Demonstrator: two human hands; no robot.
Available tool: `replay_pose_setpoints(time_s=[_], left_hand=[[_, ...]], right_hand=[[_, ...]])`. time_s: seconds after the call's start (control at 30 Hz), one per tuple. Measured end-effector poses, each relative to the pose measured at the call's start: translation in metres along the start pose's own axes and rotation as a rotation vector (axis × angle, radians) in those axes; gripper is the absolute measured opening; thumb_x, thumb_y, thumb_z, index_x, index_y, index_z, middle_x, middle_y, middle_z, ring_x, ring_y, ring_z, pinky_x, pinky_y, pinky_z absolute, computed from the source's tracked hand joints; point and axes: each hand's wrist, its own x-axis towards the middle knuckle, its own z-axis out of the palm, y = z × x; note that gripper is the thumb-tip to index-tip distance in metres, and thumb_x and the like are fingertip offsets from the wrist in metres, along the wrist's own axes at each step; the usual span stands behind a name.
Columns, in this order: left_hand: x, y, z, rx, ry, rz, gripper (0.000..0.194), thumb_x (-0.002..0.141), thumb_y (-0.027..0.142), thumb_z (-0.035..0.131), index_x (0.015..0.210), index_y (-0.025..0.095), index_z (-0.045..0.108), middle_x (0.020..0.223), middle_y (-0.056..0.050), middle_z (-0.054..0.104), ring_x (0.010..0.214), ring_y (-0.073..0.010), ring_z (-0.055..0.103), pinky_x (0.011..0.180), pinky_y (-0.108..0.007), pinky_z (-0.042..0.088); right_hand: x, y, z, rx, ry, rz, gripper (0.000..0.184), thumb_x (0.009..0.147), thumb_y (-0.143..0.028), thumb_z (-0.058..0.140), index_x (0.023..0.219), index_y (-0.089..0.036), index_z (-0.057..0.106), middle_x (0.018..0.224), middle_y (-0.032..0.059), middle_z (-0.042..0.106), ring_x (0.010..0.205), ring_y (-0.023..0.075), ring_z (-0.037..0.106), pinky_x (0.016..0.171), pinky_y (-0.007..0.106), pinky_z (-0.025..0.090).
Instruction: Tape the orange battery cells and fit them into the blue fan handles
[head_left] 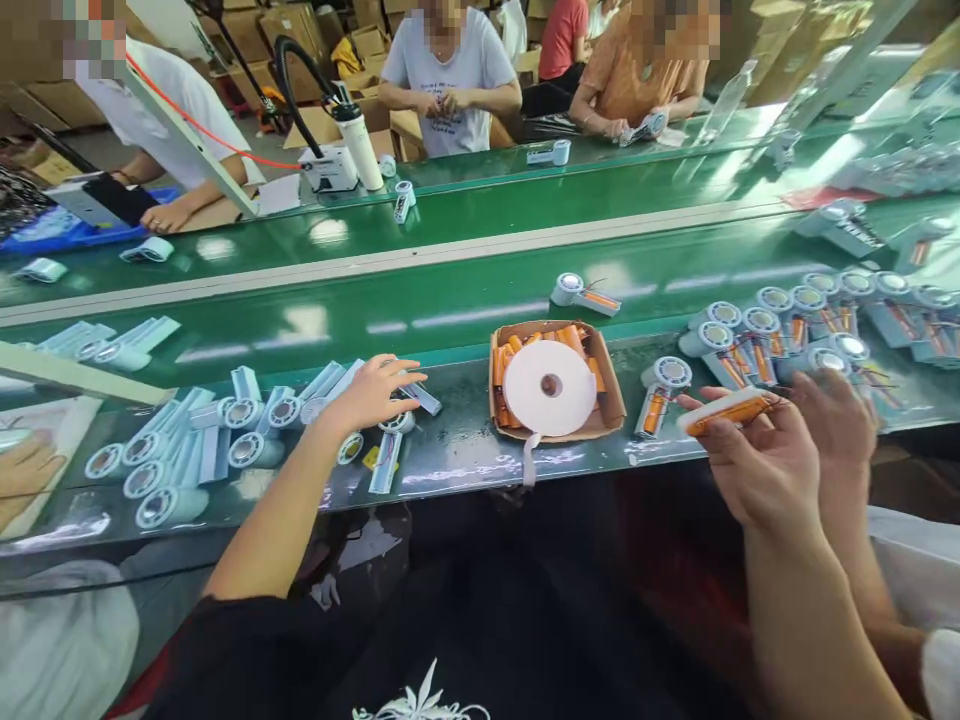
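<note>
My left hand [377, 392], fingers spread, reaches over the light-blue plastic housings at the left; the part under the fingers is partly hidden. Just below that hand lies a light-blue housing with wires [386, 462]. Raised over the right side of the bench, my right hand [765, 455] grips an orange battery [731, 412] with a white strip along its top. A cardboard box [496, 400] of orange batteries stands between my hands, and a roll of white tape [532, 390] lies on top with its end hanging over the bench edge.
A co-worker's hand [844, 425] is close behind my right hand. Housings with orange batteries [761, 325] crowd the right; housings without visible batteries [169, 505] are piled left. A green conveyor belt [450, 285] runs behind the bench. Several people sit across it.
</note>
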Motion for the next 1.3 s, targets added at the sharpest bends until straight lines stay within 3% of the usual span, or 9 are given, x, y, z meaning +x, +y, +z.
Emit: replay_pose_setpoints(time_s=[0.17, 0.27, 0.4, 0.63, 0.73, 0.83, 1.0, 1.13, 1.3], left_hand=[[0.029, -0.021, -0.012, 0.029, -0.187, 0.061, 0.041, 0.093, 0.053, 0.059, 0.120, 0.030, 0.081, 0.144, -0.004, 0.071, 0.151, -0.0342, 0.044, 0.123, -0.050, 0.039], [0.038, -0.027, -0.014, 0.063, -0.135, 0.047, 0.039, 0.096, 0.044, 0.051, 0.115, 0.028, 0.081, 0.135, -0.007, 0.076, 0.133, -0.0288, 0.062, 0.115, -0.045, 0.048], [0.033, -0.040, -0.012, 0.053, -0.042, 0.060, 0.035, 0.095, 0.050, 0.057, 0.113, 0.030, 0.080, 0.137, -0.005, 0.074, 0.129, -0.0264, 0.065, 0.110, -0.040, 0.052], [0.034, -0.027, -0.012, 0.200, -0.185, 0.185, 0.025, 0.094, 0.031, 0.060, 0.106, 0.033, 0.082, 0.145, -0.001, 0.068, 0.130, -0.0254, 0.059, 0.088, -0.031, 0.056], [0.068, -0.019, -0.020, 0.133, -0.131, 0.220, 0.024, 0.092, 0.023, 0.060, 0.100, 0.030, 0.082, 0.138, -0.001, 0.069, 0.125, -0.0235, 0.059, 0.093, -0.030, 0.053], [0.130, -0.024, -0.024, 0.059, -0.042, 0.168, 0.021, 0.088, 0.020, 0.064, 0.095, 0.025, 0.082, 0.135, -0.003, 0.068, 0.125, -0.0265, 0.058, 0.101, -0.034, 0.050], [0.230, -0.039, -0.018, -0.238, -0.020, 0.093, 0.015, 0.069, 0.019, 0.079, 0.083, 0.020, 0.083, 0.130, -0.004, 0.073, 0.113, -0.0261, 0.066, 0.101, -0.032, 0.048], [0.253, -0.046, -0.008, -0.488, -0.107, 0.169, 0.015, 0.068, 0.032, 0.083, 0.079, 0.021, 0.083, 0.127, -0.002, 0.076, 0.111, -0.0244, 0.068, 0.102, -0.030, 0.049], [0.254, -0.042, 0.016, -0.636, 0.045, 0.142, 0.023, 0.085, 0.036, 0.068, 0.089, 0.017, 0.080, 0.117, -0.007, 0.078, 0.111, -0.0236, 0.069, 0.101, -0.033, 0.050]], right_hand=[[0.000, 0.008, 0.002, -0.008, 0.063, 0.084, 0.054, 0.043, -0.042, 0.101, 0.085, -0.032, 0.068, 0.087, 0.0039, 0.079, 0.081, 0.0357, 0.082, 0.076, 0.053, 0.070], [-0.004, 0.008, 0.000, -0.048, 0.103, 0.135, 0.051, 0.039, -0.042, 0.101, 0.079, -0.035, 0.069, 0.084, 0.0061, 0.077, 0.082, 0.0390, 0.081, 0.073, 0.055, 0.068], [-0.013, 0.009, -0.010, -0.158, 0.218, 0.180, 0.052, 0.032, -0.048, 0.098, 0.075, -0.038, 0.069, 0.083, 0.0075, 0.076, 0.085, 0.0410, 0.080, 0.075, 0.061, 0.065], [-0.012, 0.006, 0.004, -0.163, 0.234, 0.148, 0.067, 0.027, -0.045, 0.102, 0.089, -0.051, 0.076, 0.075, 0.0059, 0.074, 0.087, 0.0443, 0.079, 0.084, 0.073, 0.058], [0.003, -0.003, 0.035, -0.126, 0.128, -0.009, 0.065, 0.032, -0.046, 0.105, 0.092, -0.052, 0.078, 0.076, 0.0029, 0.076, 0.079, 0.0382, 0.079, 0.090, 0.074, 0.057], [0.028, -0.010, 0.084, -0.065, -0.051, -0.123, 0.062, 0.033, -0.038, 0.106, 0.087, -0.042, 0.078, 0.075, -0.0003, 0.076, 0.072, 0.0322, 0.079, 0.089, 0.070, 0.061], [0.083, 0.010, 0.190, -0.069, -0.460, -0.190, 0.046, 0.057, -0.037, 0.100, 0.092, -0.029, 0.070, 0.081, -0.0030, 0.080, 0.078, 0.0247, 0.081, 0.074, 0.046, 0.069], [0.126, 0.046, 0.255, -0.450, -0.778, -0.234, 0.044, 0.074, -0.032, 0.088, 0.114, -0.026, 0.072, 0.078, -0.0049, 0.080, 0.078, 0.0218, 0.079, 0.083, 0.040, 0.066], [0.156, 0.085, 0.286, -0.935, -0.963, -0.308, 0.034, 0.082, -0.025, 0.080, 0.115, -0.024, 0.072, 0.090, 0.0005, 0.083, 0.089, 0.0234, 0.079, 0.092, 0.038, 0.059]])
